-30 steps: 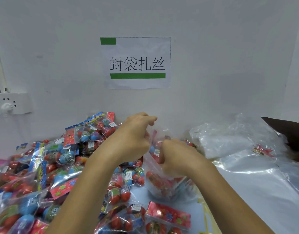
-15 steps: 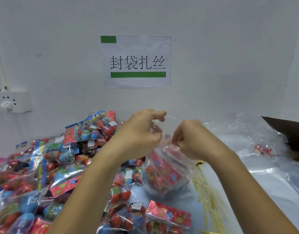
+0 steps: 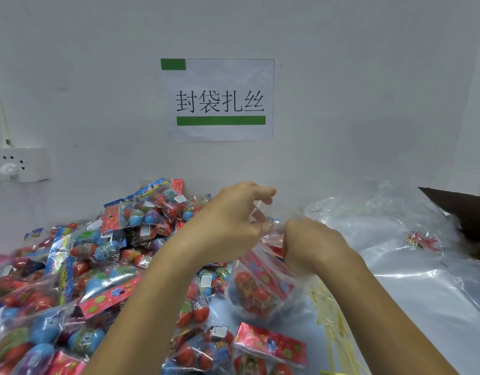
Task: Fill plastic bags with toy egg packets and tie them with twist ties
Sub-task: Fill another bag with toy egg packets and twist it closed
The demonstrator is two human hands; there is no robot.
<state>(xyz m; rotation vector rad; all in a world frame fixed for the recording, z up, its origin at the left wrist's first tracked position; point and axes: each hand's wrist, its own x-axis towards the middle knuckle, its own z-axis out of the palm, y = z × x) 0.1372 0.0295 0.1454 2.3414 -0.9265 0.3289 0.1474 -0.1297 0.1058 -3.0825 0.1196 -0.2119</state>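
A clear plastic bag (image 3: pixel 256 286) filled with red and blue toy egg packets stands on the table in front of me. My left hand (image 3: pixel 233 226) pinches the bag's thin top edge between thumb and fingers. My right hand (image 3: pixel 310 246) grips the gathered neck of the same bag just to the right, with its fingertips hidden. Yellow twist ties (image 3: pixel 332 318) lie loose on the table under my right forearm. A big heap of toy egg packets (image 3: pixel 79 266) fills the left side.
Empty clear bags (image 3: pixel 382 231) lie spread at the right, with a small red item (image 3: pixel 420 240) inside one. A dark cardboard box (image 3: pixel 466 212) sits at the far right edge. A wall socket (image 3: pixel 17 165) and a paper sign (image 3: pixel 220 100) are on the wall.
My right hand has dropped lower and closed round the bag's neck. My left hand stayed up at the bag's top edge. The bag has shifted little.
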